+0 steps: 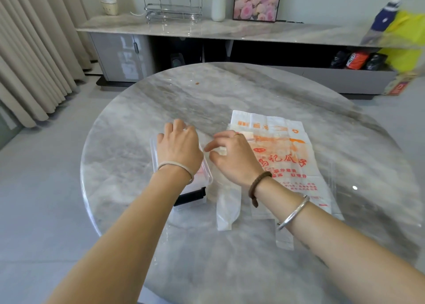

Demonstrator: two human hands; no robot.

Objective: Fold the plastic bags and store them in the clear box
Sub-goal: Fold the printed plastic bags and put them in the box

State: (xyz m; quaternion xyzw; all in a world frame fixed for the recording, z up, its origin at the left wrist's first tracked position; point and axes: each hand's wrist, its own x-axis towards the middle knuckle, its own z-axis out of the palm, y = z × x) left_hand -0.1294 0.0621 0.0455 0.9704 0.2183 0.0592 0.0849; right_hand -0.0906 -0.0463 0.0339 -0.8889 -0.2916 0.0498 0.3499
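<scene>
Two grips at a clear box on a round marble desk [207, 92].
The left grip [178, 147] rests palm-down on the clear box [206, 177], which has a black latch on its near end. Just beside it, the right grip [232, 158] pinches a small folded bag [222, 151]. A white plastic bag with orange print [292, 147] lies flat under the right wrist.

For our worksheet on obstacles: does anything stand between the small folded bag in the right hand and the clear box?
Yes: the left hand rests across the top of the clear box, covering the way in, while the right hand pinches the folded bag just beside it. Whether a lid is on cannot be told.
</scene>
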